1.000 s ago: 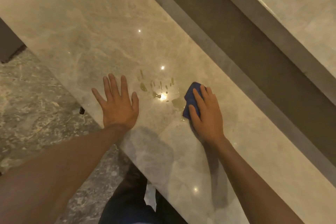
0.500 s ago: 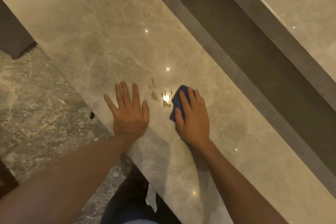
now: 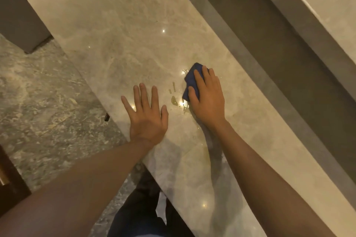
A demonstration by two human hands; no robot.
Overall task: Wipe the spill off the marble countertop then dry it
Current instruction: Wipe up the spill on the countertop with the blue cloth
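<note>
Countertop [image 3: 119, 31], polished beige marble with grey veining, running as long diagonal slab. Right hand [image 3: 209, 100] pressing flat on folded dark blue cloth [image 3: 192, 79], fingers extended over it, soft fabric showing at 11 o'clock of hand. Spill [image 3: 174, 100], small yellowish glossy droplets and streaks, lying at 9 o'clock of cloth. Left hand [image 3: 147, 117] spreading open, palm down, gripping nothing, resting near slab edge.
</note>
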